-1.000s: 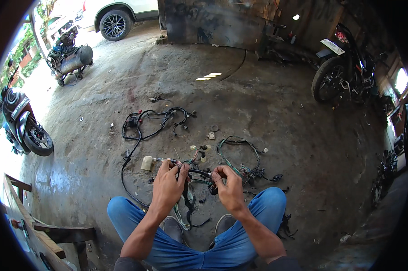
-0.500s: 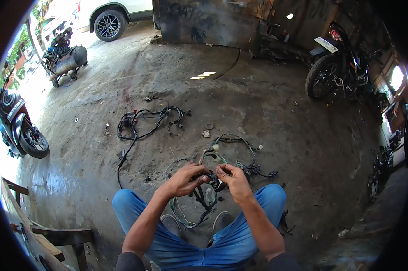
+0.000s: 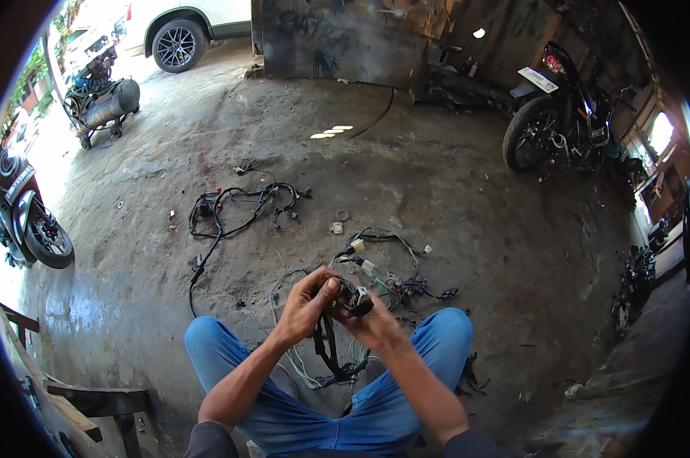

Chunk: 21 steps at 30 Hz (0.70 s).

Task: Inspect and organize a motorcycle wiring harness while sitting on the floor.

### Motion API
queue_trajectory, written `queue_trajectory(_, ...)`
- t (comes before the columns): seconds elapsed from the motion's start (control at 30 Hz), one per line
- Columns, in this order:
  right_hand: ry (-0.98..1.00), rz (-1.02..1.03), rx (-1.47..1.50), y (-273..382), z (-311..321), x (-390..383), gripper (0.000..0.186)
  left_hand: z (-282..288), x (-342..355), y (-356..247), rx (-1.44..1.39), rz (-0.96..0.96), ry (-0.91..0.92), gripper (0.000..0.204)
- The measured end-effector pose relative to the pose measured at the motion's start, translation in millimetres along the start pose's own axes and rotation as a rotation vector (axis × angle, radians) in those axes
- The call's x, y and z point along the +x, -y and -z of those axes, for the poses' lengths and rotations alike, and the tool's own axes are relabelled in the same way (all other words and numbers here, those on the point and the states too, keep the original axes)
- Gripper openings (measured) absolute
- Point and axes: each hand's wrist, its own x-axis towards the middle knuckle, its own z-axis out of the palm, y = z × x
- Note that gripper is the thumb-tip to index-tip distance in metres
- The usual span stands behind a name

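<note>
Above my knees, my left hand (image 3: 307, 305) is closed round the dark wires of a wiring harness (image 3: 327, 343), thumb on top. A black connector (image 3: 358, 305) with a pale part on its upper end stands out between the two hands. My right hand (image 3: 375, 327) grips it from below and behind, so most of its fingers are hidden. Black-wrapped strands hang from the hands down to the floor between my feet. More of the loom lies just ahead, with green wires, a yellowish plug (image 3: 357, 246) and a white plug (image 3: 369, 265).
A second black harness (image 3: 242, 227) lies on the floor to the left, ahead. Near it sit a small pale block (image 3: 336, 228) and a ring (image 3: 343, 216). Motorcycles (image 3: 540, 130) stand at right and left, a compressor (image 3: 108, 105) far left, a wooden bench (image 3: 93, 398) near left.
The black connector has turned up into view between my hands. My right hand has shifted lower and behind it, and my left thumb has moved up. The whole view has shifted slightly.
</note>
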Motion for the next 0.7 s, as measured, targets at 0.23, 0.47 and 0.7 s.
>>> queue_trajectory(0.23,-0.15,0.036,0.192,-33.1,-5.3,-11.9,0.013,-6.3,1.0,8.1,0.609,-0.252,-0.512,0.017)
queue_trajectory(0.47,-0.28,0.086,0.187,-15.8,-27.5,-23.3,0.015,8.6,-0.6,14.0,1.192,-0.597,-0.461,0.015)
queue_trajectory(0.7,-0.214,-0.008,-0.693,59.5,-36.5,-36.9,0.026,-5.4,4.7,-14.1,1.345,-0.576,-0.257,0.021)
